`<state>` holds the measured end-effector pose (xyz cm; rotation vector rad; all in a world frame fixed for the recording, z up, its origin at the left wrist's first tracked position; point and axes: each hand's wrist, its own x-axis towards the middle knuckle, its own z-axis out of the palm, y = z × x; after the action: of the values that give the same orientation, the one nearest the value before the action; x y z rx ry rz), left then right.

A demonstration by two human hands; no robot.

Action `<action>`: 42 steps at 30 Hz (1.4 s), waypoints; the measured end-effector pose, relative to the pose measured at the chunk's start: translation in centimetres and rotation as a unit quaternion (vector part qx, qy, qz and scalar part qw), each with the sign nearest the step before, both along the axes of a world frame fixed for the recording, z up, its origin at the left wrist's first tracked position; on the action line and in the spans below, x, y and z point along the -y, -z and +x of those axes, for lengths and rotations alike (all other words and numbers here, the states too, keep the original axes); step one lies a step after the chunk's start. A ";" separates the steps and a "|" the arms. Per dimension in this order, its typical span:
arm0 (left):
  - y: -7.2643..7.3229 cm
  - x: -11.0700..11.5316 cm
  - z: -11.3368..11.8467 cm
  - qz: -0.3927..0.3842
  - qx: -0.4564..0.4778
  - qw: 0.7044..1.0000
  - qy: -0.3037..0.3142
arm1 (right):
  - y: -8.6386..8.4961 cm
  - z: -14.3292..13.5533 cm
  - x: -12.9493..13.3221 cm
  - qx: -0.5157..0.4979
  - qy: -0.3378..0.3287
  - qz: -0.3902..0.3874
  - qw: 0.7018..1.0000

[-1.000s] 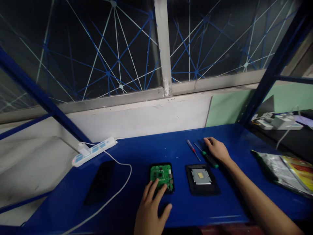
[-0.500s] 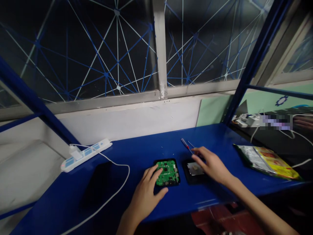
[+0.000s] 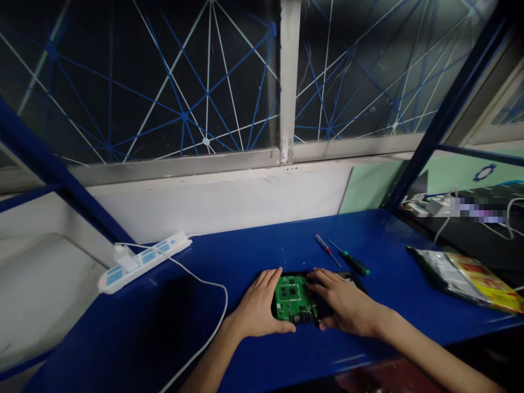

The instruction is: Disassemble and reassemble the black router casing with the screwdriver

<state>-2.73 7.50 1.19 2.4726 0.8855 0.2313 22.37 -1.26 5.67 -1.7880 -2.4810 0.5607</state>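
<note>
A green circuit board [image 3: 292,295] sits in a shallow black case on the blue table in front of me. My left hand [image 3: 262,303] is curved around the left side of the case, fingers at the far corner and thumb at the near edge. My right hand [image 3: 346,300] grips the case's right side in the same way, fingertips over the board's right edge. Partly hidden behind the right hand lies a black cover [image 3: 357,280]. Beyond it are a green-handled screwdriver [image 3: 355,263] and a thin red-and-clear screwdriver [image 3: 327,250].
A white power strip [image 3: 143,262] with a plugged-in adapter lies at the left; its white cable [image 3: 225,305] curves toward me. At the right is a silver and yellow packet [image 3: 466,275]. Tiny bits lie behind the board. Blue frame posts rise on both sides before a window.
My right hand has left the screwdrivers and come to the case's right side, uncovering the green screwdriver. My left hand has closed around the left side. The board appears turned.
</note>
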 end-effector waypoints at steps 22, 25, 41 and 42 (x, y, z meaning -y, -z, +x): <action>1.7 -0.2 -0.2 -0.028 0.101 0.994 -0.015 | 0.1 0.9 -0.2 -0.119 -0.010 0.003 0.993; 1.7 -0.2 -0.1 -0.030 0.099 0.994 -0.015 | -0.6 1.1 -0.4 -0.127 -0.029 0.028 0.991; 1.6 -0.2 -0.3 -0.044 0.099 0.994 -0.026 | 0.2 0.2 -1.7 -0.068 -0.085 0.100 0.989; 1.5 -0.3 -0.4 -0.055 0.096 0.993 -0.029 | 0.3 0.3 -1.7 -0.074 -0.082 0.105 0.988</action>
<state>-3.08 7.76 -0.29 2.2811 0.8649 0.4203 22.68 0.47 5.40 -1.4264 -2.4927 0.4035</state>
